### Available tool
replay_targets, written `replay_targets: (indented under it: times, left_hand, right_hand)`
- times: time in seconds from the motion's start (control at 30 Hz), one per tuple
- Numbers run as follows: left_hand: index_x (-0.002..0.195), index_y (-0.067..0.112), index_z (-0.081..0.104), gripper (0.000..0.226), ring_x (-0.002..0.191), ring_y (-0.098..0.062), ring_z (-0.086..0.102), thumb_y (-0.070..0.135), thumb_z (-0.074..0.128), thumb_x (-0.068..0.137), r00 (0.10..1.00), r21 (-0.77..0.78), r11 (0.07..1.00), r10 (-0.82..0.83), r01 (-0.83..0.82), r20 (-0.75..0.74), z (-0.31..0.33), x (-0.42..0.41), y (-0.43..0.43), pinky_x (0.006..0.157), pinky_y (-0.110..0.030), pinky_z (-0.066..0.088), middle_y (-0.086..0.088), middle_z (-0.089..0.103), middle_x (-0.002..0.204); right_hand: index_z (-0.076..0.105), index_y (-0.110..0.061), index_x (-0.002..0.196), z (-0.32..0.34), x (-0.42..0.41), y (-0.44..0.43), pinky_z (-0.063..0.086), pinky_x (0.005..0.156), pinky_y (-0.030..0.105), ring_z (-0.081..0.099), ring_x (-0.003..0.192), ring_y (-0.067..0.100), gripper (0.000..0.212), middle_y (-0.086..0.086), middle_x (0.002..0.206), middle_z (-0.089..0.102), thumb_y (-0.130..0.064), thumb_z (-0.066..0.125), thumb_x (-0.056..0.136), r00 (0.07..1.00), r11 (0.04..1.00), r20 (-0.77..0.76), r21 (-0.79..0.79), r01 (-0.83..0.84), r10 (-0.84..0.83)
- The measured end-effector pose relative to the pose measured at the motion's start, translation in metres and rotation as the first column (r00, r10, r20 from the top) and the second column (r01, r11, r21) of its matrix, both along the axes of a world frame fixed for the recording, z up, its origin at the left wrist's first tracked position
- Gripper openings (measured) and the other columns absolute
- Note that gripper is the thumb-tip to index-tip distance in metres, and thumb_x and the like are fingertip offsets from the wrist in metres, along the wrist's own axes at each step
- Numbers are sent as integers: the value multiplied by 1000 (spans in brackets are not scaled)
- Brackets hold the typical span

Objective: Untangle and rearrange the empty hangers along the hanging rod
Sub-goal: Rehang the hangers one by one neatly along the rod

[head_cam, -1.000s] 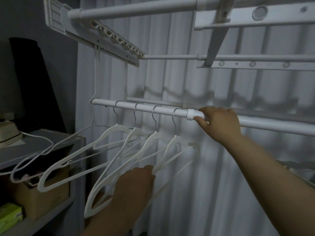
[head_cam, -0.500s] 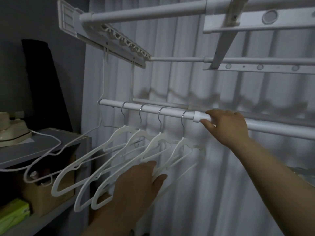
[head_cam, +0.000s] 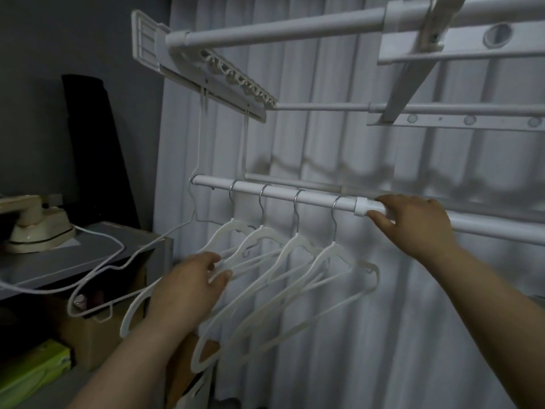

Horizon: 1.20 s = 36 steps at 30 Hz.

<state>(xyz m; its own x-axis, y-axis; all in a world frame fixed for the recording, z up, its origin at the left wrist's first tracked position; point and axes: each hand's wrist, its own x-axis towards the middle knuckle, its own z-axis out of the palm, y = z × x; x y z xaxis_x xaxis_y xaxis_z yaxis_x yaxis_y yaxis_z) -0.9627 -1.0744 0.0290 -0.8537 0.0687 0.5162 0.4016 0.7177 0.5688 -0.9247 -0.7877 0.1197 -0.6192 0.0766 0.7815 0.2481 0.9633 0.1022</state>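
While four white hangers (head_cam: 298, 242) hang by their metal hooks on the hanging rod (head_cam: 312, 199), spaced out along its left stretch between the left end and a white collar (head_cam: 361, 206), your left hand (head_cam: 188, 287) reaches up from below. It pinches the sloping arm of the leftmost hanger (head_cam: 224, 234) between thumb and curled fingers. The lower bars of all four swing out toward you and to the left, crossing one another. Your right hand (head_cam: 413, 222) grips the hanging rod just right of the collar, fingers curled over the top and the thumb tucked underneath.

A thin wire hanger (head_cam: 153, 242) hooks onto the rod's very left end, and its body stretches down and left across the front edge of a grey shelf (head_cam: 88, 255). On top of that shelf, toward its left edge, sits a pale iron (head_cam: 35, 228). Under the shelf there is a cardboard box (head_cam: 97, 340), with a green packet (head_cam: 32, 370) lower left. A pleated curtain (head_cam: 324, 320) hangs behind the rod, and a white drying rack (head_cam: 265, 31) spans above it
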Motion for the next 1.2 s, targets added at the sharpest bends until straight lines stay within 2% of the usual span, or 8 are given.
replay_targets:
  times: [0.13,0.27,0.47,0.57,0.67,0.8,0.97,1.2]
  left_hand:
    - [125,20,51,38,90,-11,56,29,52,89,999,-60,998,-8,10,43,-12,-10,-3,69,-19,40,0,62,114]
    - [127,21,49,36,85,-12,56,26,49,91,999,-122,992,1,3,36,-18,-12,-6,74,-20,39,5,61,88]
    - [92,15,70,14,71,-25,66,14,60,83,948,-57,994,67,-89,-311,-16,-5,-13,46,-17,30,-6,71,78]
    - [82,10,71,21,70,-31,65,21,59,68,903,-132,981,75,-143,-424,-19,-16,-20,53,-28,47,-10,70,78]
    - [90,10,71,36,87,-38,64,34,50,74,922,-133,975,118,-178,-369,-16,-24,-23,75,-47,50,-14,69,93]
    - [117,7,59,34,112,-35,54,24,54,89,969,15,988,154,-154,-194,-10,-40,-25,95,-42,40,-16,62,119]
    - [115,18,60,29,106,-26,58,30,49,91,989,-28,998,64,-61,137,-11,-62,-37,83,-30,45,-8,65,114]
    - [107,17,66,25,100,-27,60,22,47,91,983,-169,978,142,-121,120,-13,-67,-39,78,-31,47,-10,68,105]
  right_hand:
    - [61,-12,115,0,-1,-2,36,87,40,58,101,36,39,17,109,67,-38,52,88,1000,1000,-20,-8,-8,8]
    - [62,-10,113,-2,-1,-4,37,87,41,59,99,37,37,19,106,68,-35,55,87,999,1000,-47,-8,-28,28]
    - [63,-11,114,-1,-1,-6,37,86,41,59,99,38,38,19,106,68,-35,56,86,998,1000,-58,-10,-27,26]
    - [63,-10,114,-1,-1,-8,37,86,41,59,99,38,37,20,106,68,-34,57,86,997,999,-66,-13,-36,35]
    - [62,-11,114,-1,0,-9,36,86,41,59,100,38,37,19,106,67,-34,56,86,998,999,-60,-11,-31,31]
    - [62,-11,114,-1,0,-8,37,86,41,59,99,38,37,19,105,68,-34,56,86,998,1000,-52,-13,-28,27]
    - [64,-10,112,-1,-1,-8,37,85,42,60,97,39,36,20,103,68,-32,59,85,998,1000,-60,-7,-26,26]
    - [63,-13,114,0,-4,-8,36,85,40,59,98,38,36,18,105,68,-35,57,86,999,1000,-41,-5,13,-13]
